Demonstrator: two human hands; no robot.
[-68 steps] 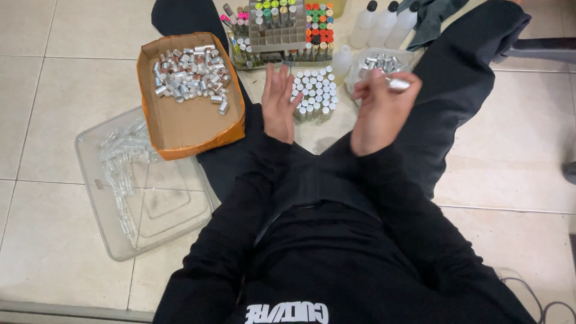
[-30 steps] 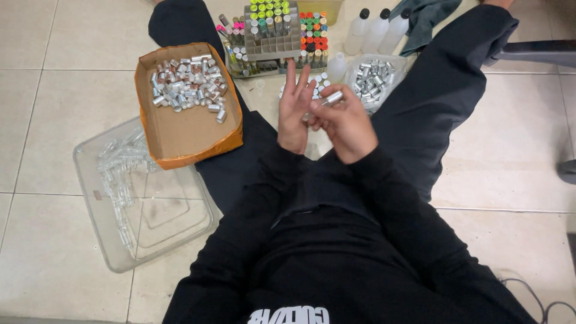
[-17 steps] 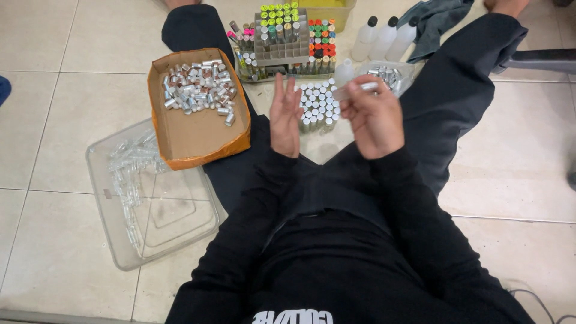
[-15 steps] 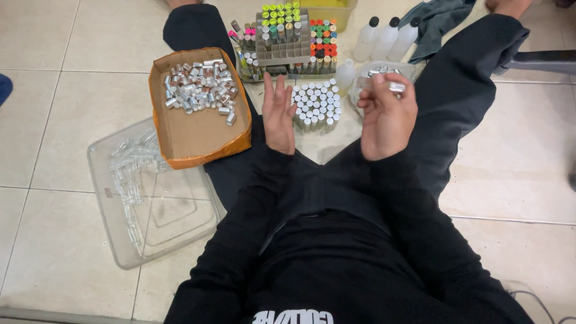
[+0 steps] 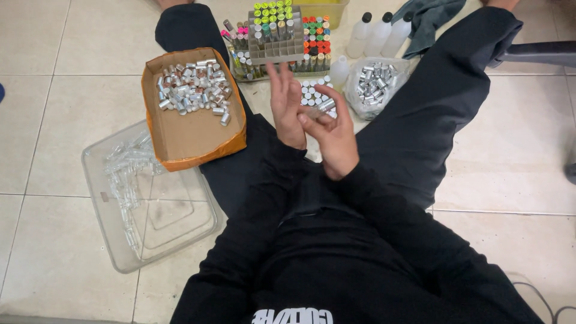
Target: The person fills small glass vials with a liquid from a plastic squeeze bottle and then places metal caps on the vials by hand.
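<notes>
I sit on the floor with my legs spread, in black clothes. My right hand pinches a small clear vial with a silver cap at its fingertips. My left hand is raised flat beside it, fingers spread and pointing away, its palm touching the vial's end. Just beyond both hands stands a cluster of upright white-capped vials on the floor between my legs.
An orange cardboard box with several silver caps lies on my left thigh. A clear plastic tub with glass tubes sits at left. A rack of coloured-capped tubes, a bag of silver caps and white bottles stand ahead.
My right hand has come down and left from the bag of caps to meet my left hand, carrying the small vial. The left hand has lifted and opened flat.
</notes>
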